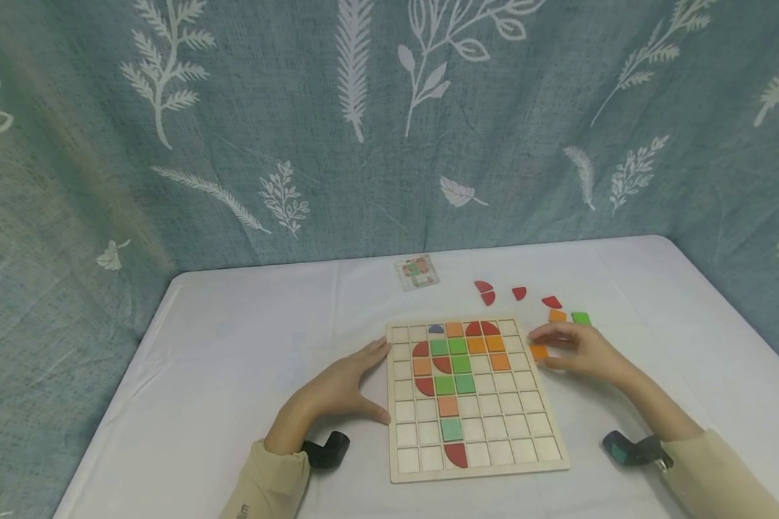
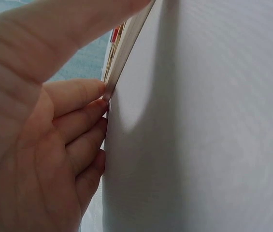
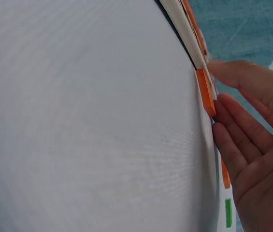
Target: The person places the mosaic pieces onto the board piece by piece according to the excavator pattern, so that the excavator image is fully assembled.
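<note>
A square wooden grid board (image 1: 506, 447) lies on the table, with red quarter-circle, green, orange and salmon square tiles and one small blue-purple piece in its cells. My left hand (image 1: 337, 386) rests at its left edge, thumb and fingers spread apart; in the left wrist view the fingertips (image 2: 97, 89) touch the board's side. Just beyond the right edge, my right hand (image 1: 578, 352) has curled fingers and thumb around an orange square tile (image 1: 539, 352). That orange tile (image 3: 205, 92) sits low at the table surface beside the board's corner in the right wrist view.
Behind the right hand lie another orange tile (image 1: 557, 316) and a green tile (image 1: 581, 318). Several loose red pieces (image 1: 519, 293) are scattered behind the board. A small patterned card (image 1: 417, 272) lies farther back. A leaf-printed curtain (image 1: 376, 180) hangs behind the white table (image 1: 247, 331).
</note>
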Tool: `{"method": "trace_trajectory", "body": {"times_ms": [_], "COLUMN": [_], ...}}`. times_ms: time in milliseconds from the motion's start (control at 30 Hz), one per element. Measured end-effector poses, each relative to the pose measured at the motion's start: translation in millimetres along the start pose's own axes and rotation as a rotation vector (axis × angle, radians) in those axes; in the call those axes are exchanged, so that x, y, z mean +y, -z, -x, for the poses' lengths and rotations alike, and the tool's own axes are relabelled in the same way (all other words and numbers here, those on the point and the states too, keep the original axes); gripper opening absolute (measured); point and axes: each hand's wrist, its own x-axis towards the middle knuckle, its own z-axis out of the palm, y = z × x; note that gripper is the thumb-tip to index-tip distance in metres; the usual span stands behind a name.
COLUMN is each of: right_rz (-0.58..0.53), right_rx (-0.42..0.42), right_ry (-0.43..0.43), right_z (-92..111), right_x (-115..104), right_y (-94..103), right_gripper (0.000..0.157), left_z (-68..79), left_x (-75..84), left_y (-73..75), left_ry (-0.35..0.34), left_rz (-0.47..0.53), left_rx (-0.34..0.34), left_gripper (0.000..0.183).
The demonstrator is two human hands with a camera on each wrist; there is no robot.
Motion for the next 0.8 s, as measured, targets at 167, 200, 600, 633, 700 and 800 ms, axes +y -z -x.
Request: {"method": "trace_trajectory", "body": {"times_ms": [167, 200, 600, 633, 700, 800], "right_rz": [-0.049, -0.048, -0.045, -0.036, -0.007, 0.038], "right_rx": [-0.003, -0.003, 0.023, 0.027, 0.039, 0.060], "right_ry": [0.006, 0.007, 0.034, 0.027, 0.015, 0.007], "right_z": [0.3, 0.2, 1.2, 1.1, 1.0, 1.3], "right_x": [3.1, 3.3, 3.8, 2.8, 0.1, -5.7], "right_y": [-0.3, -0.5, -0.4, -0.4, 0.0, 1.7], "right_gripper": [0.039, 0.038, 0.032, 0.032, 0.032, 0.032], "left_z": [0.6, 0.7, 1.3, 1.3, 1.4, 1.5], "left_x": [0.4, 0.6, -0.1, -0.2, -0.3, -0.2], "left_y": [1.1, 1.3, 1.0, 1.1, 1.4, 2.0], "left_ry": [-0.007, -0.007, -0.007, -0.008, -0.009, -0.008], "left_rz": [0.003, 0.002, 0.004, 0.005, 0.006, 0.007], "left_rx": [-0.004, -0.005, -0.007, -0.006, -0.007, -0.008], "left_gripper": [0.110, 0.110, 0.110, 0.110, 0.110, 0.110]}}
